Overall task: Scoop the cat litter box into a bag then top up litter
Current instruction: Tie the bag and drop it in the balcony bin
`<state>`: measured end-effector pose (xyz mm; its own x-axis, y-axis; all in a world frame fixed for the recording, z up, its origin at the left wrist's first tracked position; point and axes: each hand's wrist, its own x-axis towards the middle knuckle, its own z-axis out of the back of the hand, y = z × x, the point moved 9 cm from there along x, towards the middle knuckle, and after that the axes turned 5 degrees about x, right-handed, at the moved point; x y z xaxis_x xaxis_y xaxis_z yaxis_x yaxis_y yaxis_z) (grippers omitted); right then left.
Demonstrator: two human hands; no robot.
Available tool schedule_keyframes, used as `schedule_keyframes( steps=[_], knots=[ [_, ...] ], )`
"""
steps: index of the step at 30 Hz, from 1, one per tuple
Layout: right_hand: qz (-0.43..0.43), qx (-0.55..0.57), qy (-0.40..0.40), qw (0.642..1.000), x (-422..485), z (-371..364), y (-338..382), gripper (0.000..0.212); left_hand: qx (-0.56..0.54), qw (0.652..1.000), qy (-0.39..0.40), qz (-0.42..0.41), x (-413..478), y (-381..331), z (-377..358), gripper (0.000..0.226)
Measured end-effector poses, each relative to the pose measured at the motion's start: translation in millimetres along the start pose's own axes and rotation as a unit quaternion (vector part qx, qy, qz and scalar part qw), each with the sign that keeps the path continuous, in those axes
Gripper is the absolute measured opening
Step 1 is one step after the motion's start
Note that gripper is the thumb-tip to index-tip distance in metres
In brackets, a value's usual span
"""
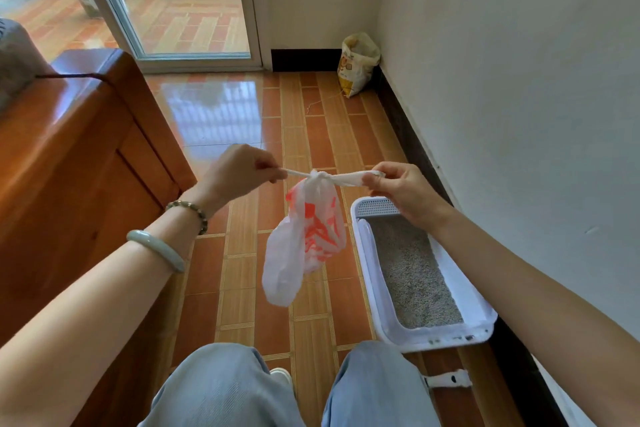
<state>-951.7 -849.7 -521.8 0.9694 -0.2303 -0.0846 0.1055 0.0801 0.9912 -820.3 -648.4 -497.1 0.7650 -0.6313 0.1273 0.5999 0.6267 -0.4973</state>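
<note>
My left hand and right hand each pinch one twisted handle of the white plastic bag, fingers clenched on the strips and drawing them apart across a knot, so the bag hangs in the air above the tiled floor. Its red-orange print is too crumpled for me to read. The white litter box, filled with grey litter, sits on the floor against the wall at my right, and a yellow-and-white sack, its label illegible, stands in the far corner.
</note>
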Motion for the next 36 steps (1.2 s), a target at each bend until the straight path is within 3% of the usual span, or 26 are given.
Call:
schedule_keyframes(
  steps=[5, 11, 16, 18, 22, 25, 28, 30, 31, 34, 36],
  knots=[
    [-0.095, 0.041, 0.036, 0.994, -5.4, 1.4, -30.0, 0.024, 0.064, 0.997, -0.027, 0.039, -3.1, 36.3, 11.3, 0.020],
    [-0.135, 0.088, -0.011, 0.987, 1.9, 18.1, -56.4, 0.034, 0.082, 0.992, -0.036, 0.094, -10.7, 78.2, 11.3, 0.019],
    [-0.152, 0.123, -0.060, 0.979, 9.4, 35.5, -74.1, 0.043, 0.040, 0.989, -0.033, 0.141, -10.8, 118.5, 11.5, 0.021],
    [-0.139, 0.151, -0.103, 0.973, 18.5, 40.0, -60.9, 0.036, -0.027, 0.986, -0.029, 0.160, -6.8, 118.9, 11.9, 0.016],
    [-0.147, 0.207, -0.111, 0.961, 35.8, 27.0, -3.4, 0.026, -0.165, 0.963, -0.033, 0.210, 1.3, 103.2, 49.8, 0.009],
    [-0.154, 0.241, -0.064, 0.956, 40.8, -5.6, 59.9, 0.029, -0.316, 0.913, -0.016, 0.256, 1.1, 78.3, 83.2, 0.007],
    [-0.148, 0.232, -0.005, 0.961, 42.4, -41.1, 135.3, 0.023, -0.412, 0.879, 0.030, 0.237, 5.6, 27.2, 123.6, 0.011],
    [-0.156, 0.209, 0.027, 0.965, 41.1, -62.9, 187.0, 0.008, -0.402, 0.895, 0.057, 0.183, 14.5, -19.3, 163.0, 0.016],
    [-0.156, 0.172, 0.041, 0.972, 39.9, -72.0, 213.2, 0.011, -0.365, 0.917, 0.074, 0.146, 20.0, -45.4, 185.1, 0.019],
    [-0.136, 0.045, 0.116, 0.983, 35.8, -102.8, 295.7, 0.047, -0.260, 0.956, 0.131, 0.045, 36.2, -117.5, 247.2, 0.016],
    [-0.123, 0.007, 0.146, 0.982, 34.6, -120.6, 351.1, 0.059, -0.205, 0.968, 0.146, -0.007, 46.6, -151.7, 292.4, 0.016]
  ],
)
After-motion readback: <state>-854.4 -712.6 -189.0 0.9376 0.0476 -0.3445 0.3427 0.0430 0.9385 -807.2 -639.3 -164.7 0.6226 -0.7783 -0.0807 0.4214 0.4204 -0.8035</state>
